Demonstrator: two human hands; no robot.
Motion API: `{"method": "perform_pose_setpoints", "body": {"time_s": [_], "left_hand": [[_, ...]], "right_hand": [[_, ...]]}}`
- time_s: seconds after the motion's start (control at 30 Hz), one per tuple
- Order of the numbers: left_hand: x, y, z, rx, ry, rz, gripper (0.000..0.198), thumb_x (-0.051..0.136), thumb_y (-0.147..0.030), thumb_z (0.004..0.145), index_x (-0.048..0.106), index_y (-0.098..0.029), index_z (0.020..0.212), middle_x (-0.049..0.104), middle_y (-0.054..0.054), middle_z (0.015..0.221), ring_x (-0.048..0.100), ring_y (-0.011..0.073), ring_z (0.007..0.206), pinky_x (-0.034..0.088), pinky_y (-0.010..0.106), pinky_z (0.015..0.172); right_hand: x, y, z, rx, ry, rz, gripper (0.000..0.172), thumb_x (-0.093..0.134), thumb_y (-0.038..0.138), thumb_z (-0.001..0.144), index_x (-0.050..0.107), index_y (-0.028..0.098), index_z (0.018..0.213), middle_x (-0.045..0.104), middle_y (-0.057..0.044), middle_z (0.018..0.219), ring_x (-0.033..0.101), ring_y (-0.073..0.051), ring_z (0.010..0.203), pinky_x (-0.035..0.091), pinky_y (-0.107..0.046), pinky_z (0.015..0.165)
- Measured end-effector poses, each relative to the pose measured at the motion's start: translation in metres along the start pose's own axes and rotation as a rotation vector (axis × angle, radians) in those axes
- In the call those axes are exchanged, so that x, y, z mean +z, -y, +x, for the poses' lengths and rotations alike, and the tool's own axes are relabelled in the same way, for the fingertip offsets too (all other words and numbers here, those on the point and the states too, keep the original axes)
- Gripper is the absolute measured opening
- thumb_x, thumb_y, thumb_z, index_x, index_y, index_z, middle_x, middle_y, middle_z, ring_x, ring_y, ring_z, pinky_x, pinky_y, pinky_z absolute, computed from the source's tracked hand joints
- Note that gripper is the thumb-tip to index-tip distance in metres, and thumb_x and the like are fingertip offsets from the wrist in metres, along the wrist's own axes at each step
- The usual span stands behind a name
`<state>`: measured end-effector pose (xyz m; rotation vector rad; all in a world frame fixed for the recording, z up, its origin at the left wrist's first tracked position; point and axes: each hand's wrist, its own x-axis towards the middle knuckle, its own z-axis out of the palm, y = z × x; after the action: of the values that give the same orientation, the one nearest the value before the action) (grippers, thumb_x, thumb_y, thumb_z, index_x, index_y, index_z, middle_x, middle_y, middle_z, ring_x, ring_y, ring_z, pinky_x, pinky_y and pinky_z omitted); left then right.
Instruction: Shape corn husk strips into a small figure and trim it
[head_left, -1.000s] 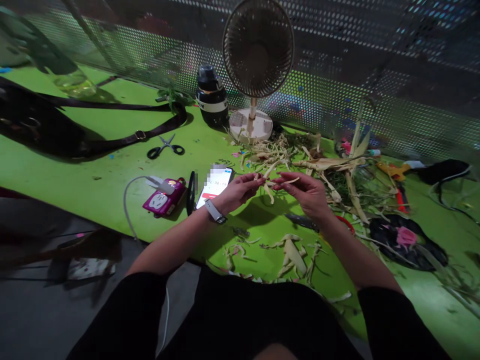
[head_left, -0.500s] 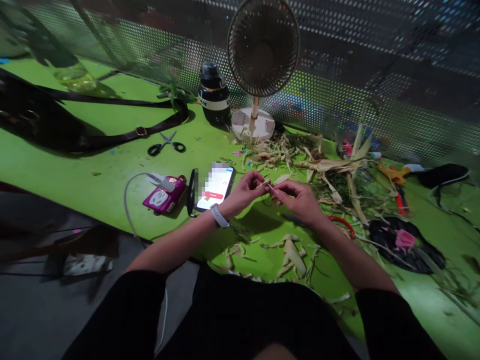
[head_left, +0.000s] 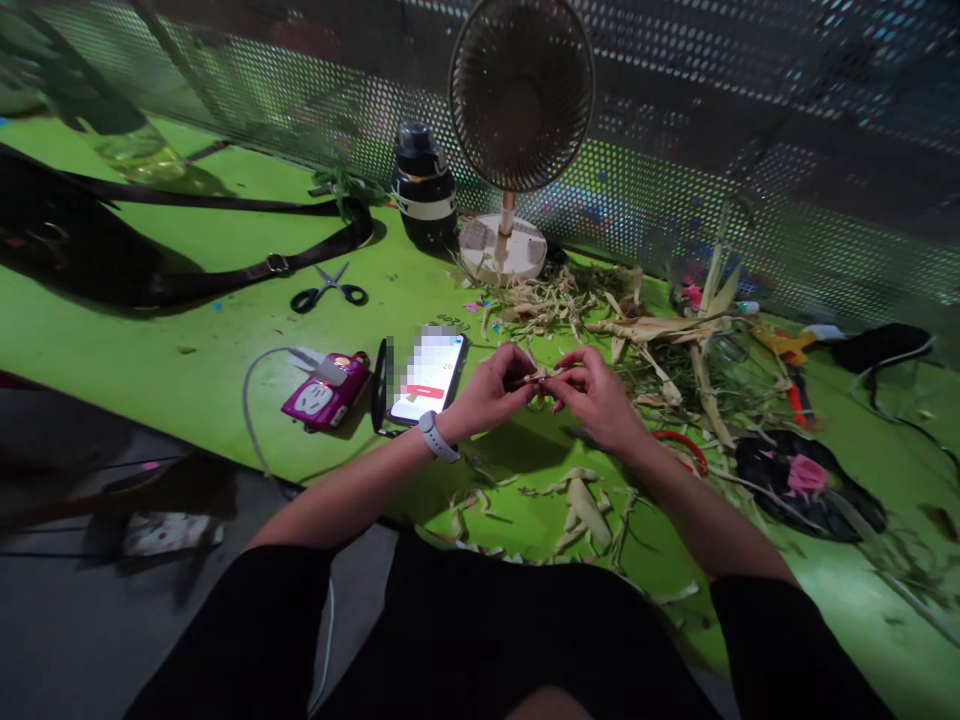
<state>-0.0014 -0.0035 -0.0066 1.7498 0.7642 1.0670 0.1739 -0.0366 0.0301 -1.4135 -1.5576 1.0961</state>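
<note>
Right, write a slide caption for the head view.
Left hand and right hand pinch a pale piece over a green table strewn with plant scraps, a lit phone nearby.

Strip (head_left: 535, 377): mostly covered by left hand (head_left: 491, 388) and right hand (head_left: 602, 402); shape indeterminate. Bag (head_left: 75, 245): cut off at left edge. Fan (head_left: 522, 95): top cut off at upper edge. Phone (head_left: 433, 390): display partly pixelated. Objects (head_left: 592, 212) behind mesh (head_left: 300, 110): blurred, unidentifiable.
</note>
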Motion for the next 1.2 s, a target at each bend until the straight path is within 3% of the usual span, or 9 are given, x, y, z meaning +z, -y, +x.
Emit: {"method": "perform_pose_setpoints", "body": {"time_s": [0.17,0.4,0.6,0.73,0.87,1.0,1.2], "left_hand": [[0.001,-0.006,-0.002,0.099,0.025,0.067,0.014,0.059,-0.02,0.083,0.051,-0.016,0.094,0.06,0.004,0.085,0.06,0.0111,0.073,0.048,0.024,0.066],[-0.003,-0.004,0.001,0.028,-0.017,0.054,0.017,0.059,-0.031,0.086,0.057,-0.015,0.089,0.06,0.002,0.074,0.054,0.0099,0.065,0.041,0.022,0.059],[0.001,-0.004,0.001,-0.088,0.018,-0.185,0.031,0.064,-0.044,0.082,0.058,-0.014,0.089,0.059,0.002,0.077,0.052,0.0099,0.066,0.04,0.023,0.061],[0.001,-0.007,0.005,-0.253,-0.054,-0.379,0.034,0.072,-0.045,0.074,0.059,-0.015,0.084,0.058,-0.001,0.075,0.048,0.0077,0.064,0.037,0.021,0.059],[-0.001,-0.006,0.008,-0.393,-0.041,-0.567,0.034,0.077,-0.039,0.068,0.059,-0.015,0.083,0.057,-0.003,0.073,0.043,0.0045,0.058,0.032,0.019,0.053],[0.0,-0.005,0.007,-0.372,-0.031,-0.58,0.034,0.078,-0.037,0.069,0.058,-0.015,0.086,0.056,-0.003,0.073,0.044,0.0043,0.059,0.033,0.019,0.053],[0.005,-0.007,0.004,-0.339,-0.083,-0.529,0.038,0.077,-0.039,0.07,0.051,-0.017,0.087,0.054,-0.005,0.07,0.05,0.0064,0.064,0.038,0.02,0.059]], "right_hand": [[-0.002,0.001,0.001,-0.031,0.03,0.007,0.037,0.064,0.045,0.081,0.047,0.021,0.104,0.068,0.002,0.073,0.062,-0.014,0.055,0.051,-0.029,0.057],[-0.017,0.008,-0.004,-0.393,0.204,-0.266,0.039,0.063,0.024,0.086,0.055,0.023,0.124,0.071,-0.005,0.109,0.067,-0.017,0.095,0.052,-0.032,0.085],[-0.024,0.011,-0.007,-0.661,-0.075,-0.644,0.027,0.062,0.025,0.088,0.066,0.022,0.114,0.076,-0.004,0.09,0.069,-0.018,0.079,0.048,-0.034,0.076],[-0.022,0.011,-0.006,-0.703,-0.159,-0.712,0.014,0.063,0.029,0.088,0.071,0.022,0.097,0.076,-0.002,0.086,0.066,-0.017,0.076,0.043,-0.033,0.074],[-0.02,0.008,-0.007,-0.722,-0.207,-0.796,0.019,0.058,0.026,0.09,0.071,0.024,0.104,0.075,-0.001,0.086,0.061,-0.017,0.075,0.039,-0.032,0.07],[-0.014,0.004,-0.011,-0.701,-0.184,-0.96,0.026,0.051,0.023,0.093,0.069,0.022,0.112,0.073,-0.005,0.087,0.058,-0.021,0.079,0.038,-0.035,0.071],[-0.011,0.003,-0.011,-0.623,-0.098,-0.906,0.025,0.046,0.023,0.094,0.069,0.018,0.104,0.073,-0.009,0.091,0.058,-0.022,0.081,0.043,-0.037,0.076]]}}
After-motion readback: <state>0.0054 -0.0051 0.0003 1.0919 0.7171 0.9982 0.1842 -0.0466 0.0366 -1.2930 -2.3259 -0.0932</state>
